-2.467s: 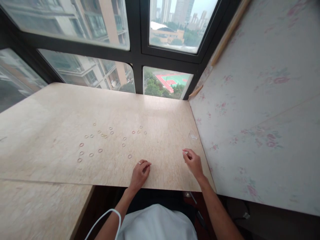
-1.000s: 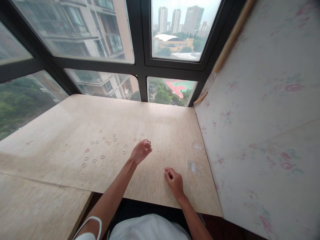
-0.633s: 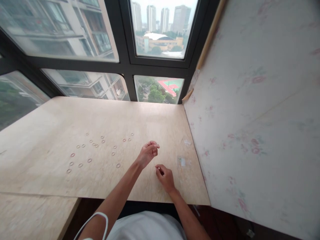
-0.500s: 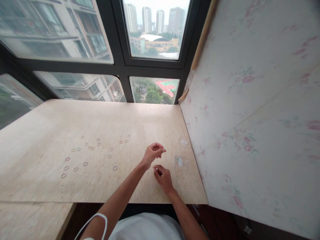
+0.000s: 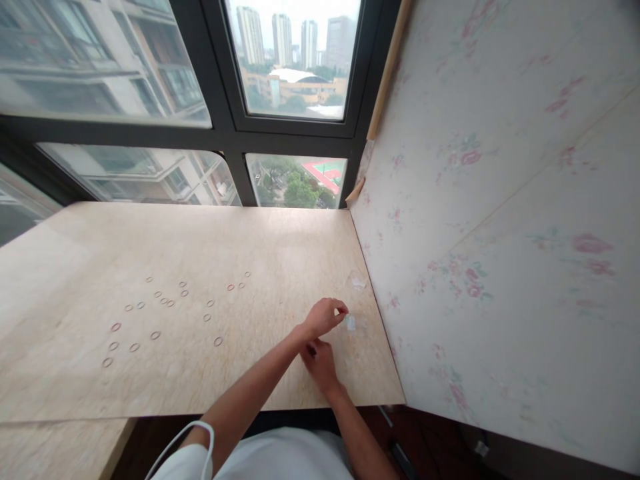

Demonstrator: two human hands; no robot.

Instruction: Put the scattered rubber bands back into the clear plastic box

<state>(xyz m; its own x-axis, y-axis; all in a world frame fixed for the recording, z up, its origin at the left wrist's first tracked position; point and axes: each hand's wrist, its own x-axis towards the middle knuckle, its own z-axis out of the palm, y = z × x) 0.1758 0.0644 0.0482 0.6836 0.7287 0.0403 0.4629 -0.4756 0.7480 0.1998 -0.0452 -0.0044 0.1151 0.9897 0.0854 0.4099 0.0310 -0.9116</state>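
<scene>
My left hand [image 5: 326, 317] reaches across to the right, thumb and forefinger curled together at the edge of a small clear plastic bag [image 5: 351, 325] with a pale label. I cannot make out whether the fingertips grip the bag or something tiny. Below it, my right hand [image 5: 321, 363] is closed, its fingers bent and partly hidden behind my left wrist; what it pinches, if anything, is too small to tell. Several thin rings lie scattered on the left part of the stone surface, among them a dark ring [image 5: 214, 342] and a red ring [image 5: 111, 327].
A crumpled piece of clear plastic [image 5: 357, 283] lies beside the flowered wall [image 5: 480, 220] on the right. The stone ledge [image 5: 270, 247] ends at dark-framed windows [image 5: 295, 139] at the back. A white cable [image 5: 212, 437] loops by my left arm.
My left hand has moved right and slightly down, to the plastic bag, and its wrist now passes over my right hand's fingers. The view has turned slightly right.
</scene>
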